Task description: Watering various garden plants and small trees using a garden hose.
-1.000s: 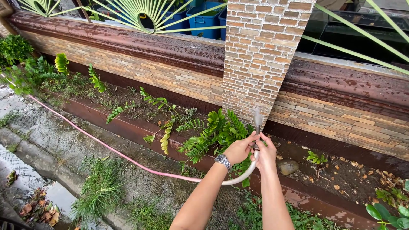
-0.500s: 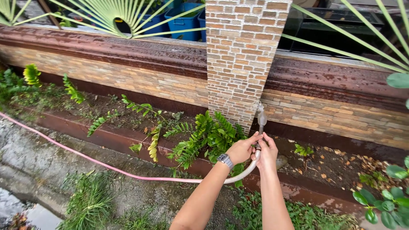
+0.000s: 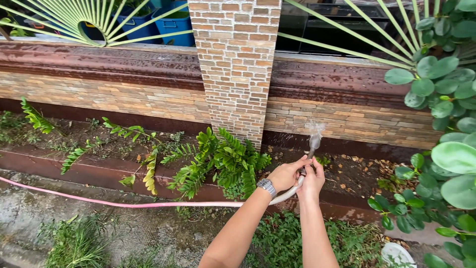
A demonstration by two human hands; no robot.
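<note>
Pale pink flexible garden hose (image 3: 148, 204) ends in a short nozzle tip, held over the inner edge of the raised soil bed at the foot of the wall. Both hands are closed around the hose end: the left hand (image 3: 284, 174), with a silver metal wristwatch (image 3: 267, 187) on its wrist, wraps the hose from the left with fingers curled shut; the right hand (image 3: 312, 179) clasps it from the right, fingers pressed together around the nozzle. A small burst of water spray (image 3: 315, 133) leaves the tip, directed toward the bed's back edge. From the hands the hose runs left along the wet concrete ground beside the bed's front kerb to the frame's left side. Just left of the hands, a glossy dark-green leafy shrub (image 3: 218, 161) grows at the base of a narrow brick-tiled pillar (image 3: 234, 64). Behind the bed stands a low stone-clad wall with a reddish-brown ledge (image 3: 124, 62). A round-leaved green plant (image 3: 441, 144) fills the right side. Blue plastic bins (image 3: 174, 24) sit beyond the ledge, top left.
</note>
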